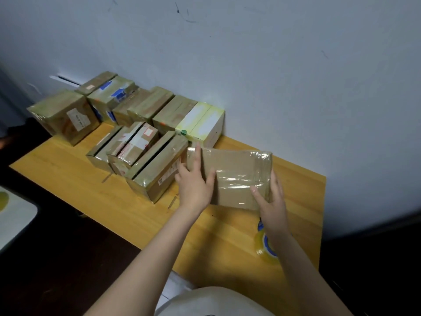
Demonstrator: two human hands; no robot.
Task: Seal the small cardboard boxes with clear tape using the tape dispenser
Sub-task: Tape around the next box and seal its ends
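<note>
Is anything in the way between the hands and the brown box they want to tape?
No, nothing visible is. Both hands already touch the cardboard box: the left hand rests on its left end, and the right hand grips its near right corner. The tape roll lies close by, partly under the right forearm.

Bare table (68, 179) lies open front-left; taped boxes (141, 106) crowd the wall side; seemingly a tape roll (262, 244) sits near-right.
</note>
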